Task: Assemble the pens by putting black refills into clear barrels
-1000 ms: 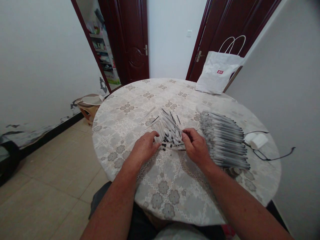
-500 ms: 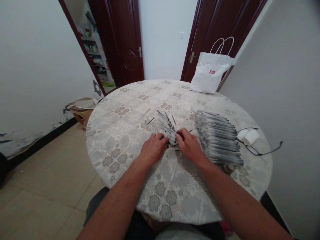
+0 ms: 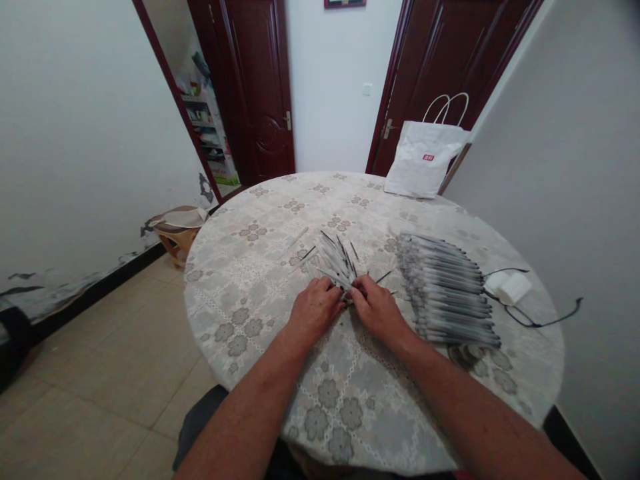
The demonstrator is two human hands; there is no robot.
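A loose pile of thin clear pen barrels (image 3: 333,257) and dark pen refills (image 3: 354,250) lies fanned out on the table. At its near edge, my left hand (image 3: 316,308) is closed, its fingers curled down among the pieces; what they grip is hidden. Close beside it, my right hand (image 3: 375,307) pinches the end of what looks like a clear pen barrel. The fingertips of both hands nearly meet. To the right, a stacked row of pens (image 3: 450,290) lies side by side, with dark tips pointing right.
The round table wears a flowered tablecloth (image 3: 240,293). Glasses (image 3: 530,323) and a white folded wad (image 3: 515,288) lie beyond the pen row. A white paper bag (image 3: 425,160) stands at the back right. Left of the table is a stool (image 3: 177,230).
My hands have come closer together at the pile's near edge. The left hand has turned inward and its fingers are more curled. The head view has tilted up slightly and shifted left.
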